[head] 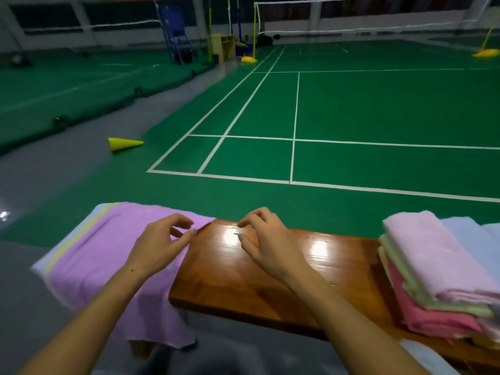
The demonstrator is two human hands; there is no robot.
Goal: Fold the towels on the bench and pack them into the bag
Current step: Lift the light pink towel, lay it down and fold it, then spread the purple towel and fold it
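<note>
Purple towel spread on the bench, one hand at its corner.

The left hand pinched the far right corner of the purple towel, whose long axis ran near to far; the right hand hovered open, empty, just right. One stack of about four folded towels sat on the bench, far right. No bag showed.

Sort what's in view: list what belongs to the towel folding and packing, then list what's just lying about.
Belongs to the job:
- purple towel, spread over the bench's left end
- stack of folded towels, on the right
- wooden bench
- left hand, at the purple towel's corner
- right hand, over bare wood
No bag is in view.

Just lying about:
- yellow cone, tipped over
- badminton nets
</note>
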